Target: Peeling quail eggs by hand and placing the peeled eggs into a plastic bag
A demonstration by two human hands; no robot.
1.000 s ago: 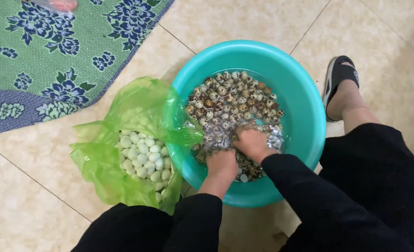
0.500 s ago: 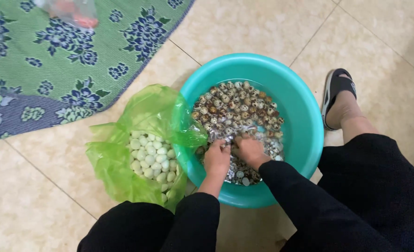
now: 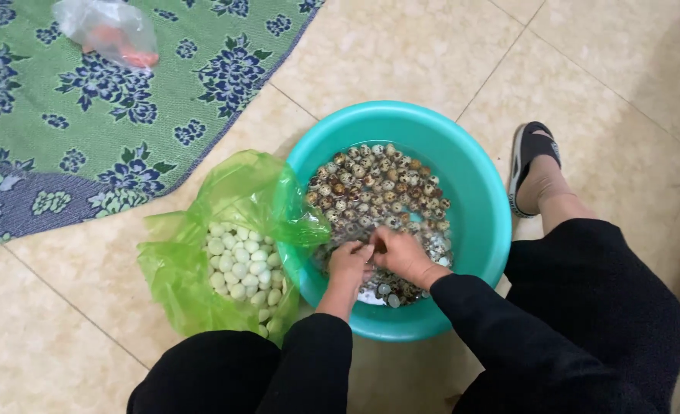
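Observation:
A teal plastic basin (image 3: 474, 192) on the tiled floor holds water and many speckled quail eggs (image 3: 374, 188). My left hand (image 3: 349, 262) and my right hand (image 3: 401, 254) meet over the near part of the basin, fingertips pinched together on one small speckled egg between them. To the left of the basin a green plastic bag (image 3: 187, 276) lies open with several pale peeled eggs (image 3: 240, 264) inside. The bag's edge drapes over the basin's left rim.
A green mat with blue flowers (image 3: 87, 115) covers the floor at upper left; a clear plastic bag with something orange (image 3: 114, 34) lies on it. My foot in a black sandal (image 3: 532, 165) rests right of the basin. My black-trousered knees fill the bottom.
Both hands have lifted from among the eggs and come together, fingers now pinching one egg. The view has shifted, so the basin sits lower and the mat shows more.

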